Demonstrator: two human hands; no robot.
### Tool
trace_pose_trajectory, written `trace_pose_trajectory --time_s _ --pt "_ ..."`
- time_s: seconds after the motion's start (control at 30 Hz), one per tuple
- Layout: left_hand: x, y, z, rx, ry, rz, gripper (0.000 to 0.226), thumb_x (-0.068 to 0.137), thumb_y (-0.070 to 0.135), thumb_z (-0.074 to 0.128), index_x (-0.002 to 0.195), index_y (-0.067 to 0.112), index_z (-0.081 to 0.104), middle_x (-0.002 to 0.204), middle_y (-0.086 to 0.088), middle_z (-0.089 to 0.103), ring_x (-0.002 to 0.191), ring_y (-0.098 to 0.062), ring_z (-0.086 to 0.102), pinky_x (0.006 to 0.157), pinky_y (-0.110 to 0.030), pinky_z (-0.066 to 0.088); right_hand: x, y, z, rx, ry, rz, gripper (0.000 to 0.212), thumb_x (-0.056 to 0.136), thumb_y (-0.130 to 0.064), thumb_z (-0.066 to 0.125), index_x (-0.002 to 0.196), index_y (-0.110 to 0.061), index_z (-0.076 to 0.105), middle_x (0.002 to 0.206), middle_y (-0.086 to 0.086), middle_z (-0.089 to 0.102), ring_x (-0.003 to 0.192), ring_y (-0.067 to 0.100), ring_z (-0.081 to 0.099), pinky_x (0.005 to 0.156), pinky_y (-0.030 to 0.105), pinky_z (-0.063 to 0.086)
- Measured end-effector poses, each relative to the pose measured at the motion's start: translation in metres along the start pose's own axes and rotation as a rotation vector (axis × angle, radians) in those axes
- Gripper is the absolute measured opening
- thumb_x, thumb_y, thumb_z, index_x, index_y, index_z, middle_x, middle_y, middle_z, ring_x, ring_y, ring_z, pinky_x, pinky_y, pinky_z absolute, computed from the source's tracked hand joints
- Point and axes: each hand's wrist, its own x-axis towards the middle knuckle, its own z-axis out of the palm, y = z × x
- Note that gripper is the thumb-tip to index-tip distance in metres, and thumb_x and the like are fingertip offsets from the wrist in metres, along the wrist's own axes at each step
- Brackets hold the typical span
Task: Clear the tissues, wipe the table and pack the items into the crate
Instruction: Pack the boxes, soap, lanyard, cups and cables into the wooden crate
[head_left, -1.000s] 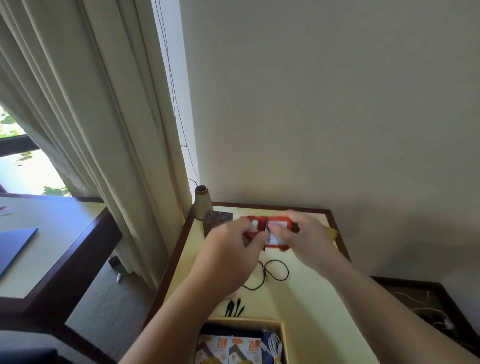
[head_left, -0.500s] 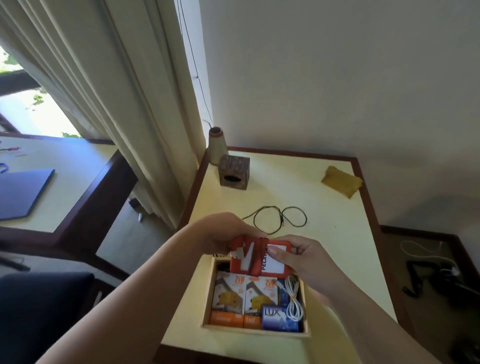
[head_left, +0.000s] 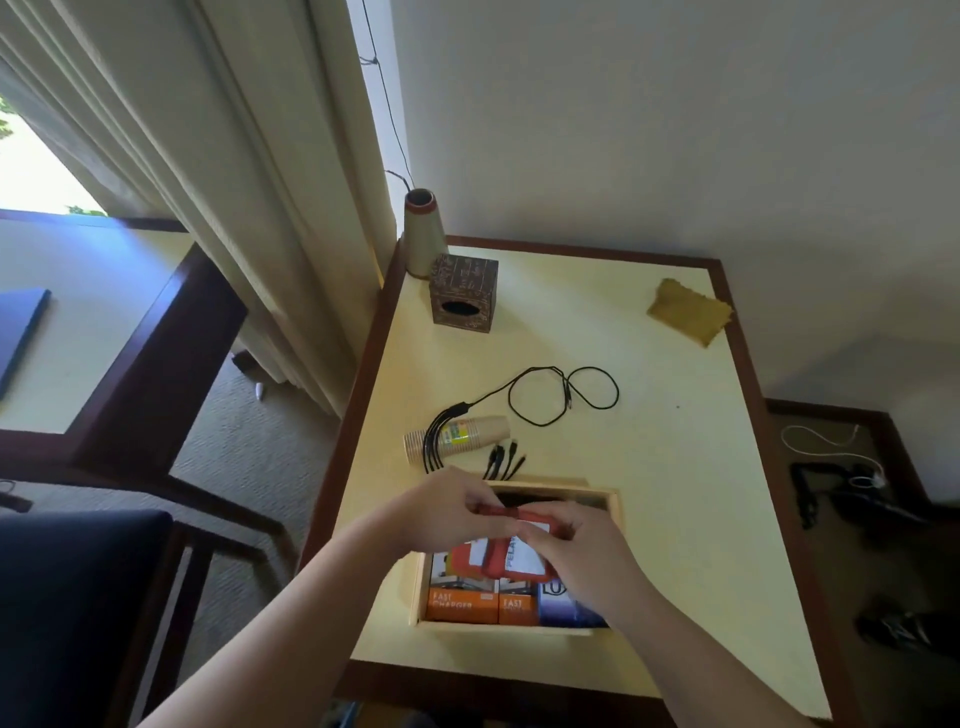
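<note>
Hands, left (head_left: 457, 512) and right (head_left: 576, 551), both pinch the red pouch (head_left: 498, 558) between them, over the crate (head_left: 615, 512).

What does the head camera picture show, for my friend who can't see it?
Two hands, left hand and right hand, hold a red card holder over a wooden crate already packed with boxes. Behind the crate on the pale yellow table lie a stack of paper cups, a black cable, a brown tissue box and a yellow cloth.

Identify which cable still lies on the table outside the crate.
The black multi-plug cable, looped beside the paper cups; the white cable lies on the floor.
</note>
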Motion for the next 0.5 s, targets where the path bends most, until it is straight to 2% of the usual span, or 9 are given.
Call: trace_pose_trajectory --time_s 0.07,0.13,0.17,0.23,0.33,0.43,0.5 --pt "0.003 -0.005 0.01 0.113 0.026 -0.006 0.024 0.096 0.041 0.07 0.093 0.018 0.077 0.083 0.001 0.072 0.069 -0.005 0.064 0.064 -0.017 0.048 0.003 0.006 0.009 -0.181 -0.014 -0.038 0.015 0.097 -0.045 0.067 0.11 -0.051 0.072 0.099 -0.024 0.073 0.098 -0.001 0.068 0.089 0.023 0.058" --pt "0.007 -0.009 0.022 0.219 0.036 -0.071 0.015 0.097 0.037 0.069 0.092 0.023 0.073 0.085 0.003 0.07 0.074 -0.007 0.067 0.067 -0.02 0.052 0.005 0.011 0.015 -0.421 -0.025 -0.12 0.028 0.099 -0.05 0.06 0.126 -0.052 0.067 0.108 -0.022 0.068 0.103 0.0 0.063 0.091 0.016 0.051" --pt "0.008 -0.01 0.028 0.303 0.043 -0.091 0.014 0.098 0.037 0.066 0.094 0.025 0.072 0.086 0.004 0.07 0.077 -0.009 0.068 0.072 -0.023 0.055 0.005 0.011 0.015 -0.496 -0.022 -0.154 0.029 0.101 -0.049 0.058 0.128 -0.051 0.066 0.107 -0.021 0.064 0.1 0.0 0.06 0.088 0.014 0.047" --pt "0.008 -0.012 0.04 0.511 0.069 -0.094 0.018 0.102 0.038 0.059 0.105 0.025 0.071 0.094 0.006 0.071 0.087 -0.013 0.068 0.09 -0.029 0.053 0.005 0.01 0.011 -0.504 0.009 -0.176 0.024 0.101 -0.045 0.059 0.123 -0.046 0.07 0.102 -0.019 0.06 0.093 0.001 0.059 0.084 0.015 0.048" --pt "0.013 -0.023 0.059 0.724 0.09 -0.099 0.023 0.104 0.041 0.054 0.11 0.024 0.068 0.104 0.003 0.07 0.105 -0.019 0.063 0.111 -0.039 0.035 0.004 0.013 -0.004 -0.416 0.109 -0.206 0.017 0.101 -0.041 0.062 0.109 -0.036 0.076 0.098 -0.018 0.064 0.089 -0.002 0.062 0.082 0.023 0.055" --pt "0.016 -0.03 0.079 0.883 0.073 -0.159 0.023 0.101 0.041 0.06 0.111 0.021 0.065 0.113 -0.001 0.068 0.116 -0.024 0.059 0.115 -0.047 0.031 0.007 0.022 -0.026 -0.416 0.233 -0.235 0.012 0.099 -0.028 0.066 0.103 -0.028 0.077 0.095 -0.019 0.065 0.09 0.0 0.061 0.082 0.025 0.055" --pt "0.017 -0.029 0.085 0.908 0.106 -0.189 0.031 0.098 0.042 0.064 0.12 0.02 0.064 0.124 -0.004 0.064 0.125 -0.027 0.053 0.115 -0.048 0.031 0.012 0.029 -0.036 -0.486 0.266 -0.261 0.009 0.098 -0.028 0.066 0.1 -0.028 0.075 0.091 -0.018 0.062 0.091 0.003 0.057 0.079 0.025 0.052"
